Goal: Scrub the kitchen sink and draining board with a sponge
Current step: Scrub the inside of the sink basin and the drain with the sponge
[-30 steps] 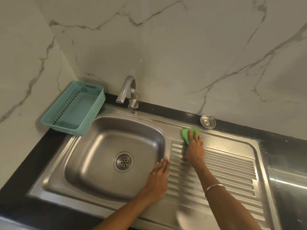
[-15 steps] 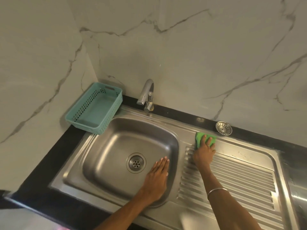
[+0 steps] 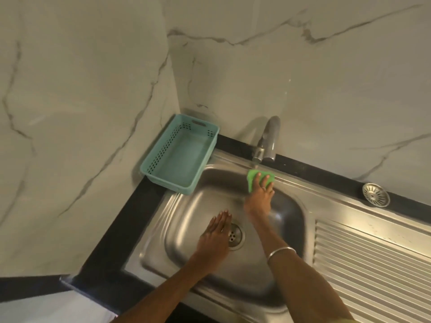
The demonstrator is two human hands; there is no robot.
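Pressing flat-fingered on the green sponge [image 3: 256, 177], the right hand [image 3: 260, 197] holds it against the sink's [image 3: 200, 206] back rim, just below the tap [image 3: 267, 141]. Left hand [image 3: 215, 236] lies open, fingers straight, over the basin beside the drain [image 3: 235, 236]. A teal basket [image 3: 163, 159] overlaps the sink's left corner; the draining board [image 3: 373, 264] and a loose strainer [image 3: 375, 195] lie right on the black counter [image 3: 112, 241].

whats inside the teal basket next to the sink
The teal basket shows only its own bare floor and perforated walls; nothing lies in it. The near wall hides a thin strip of floor along its base, so something very flat there could not be seen.
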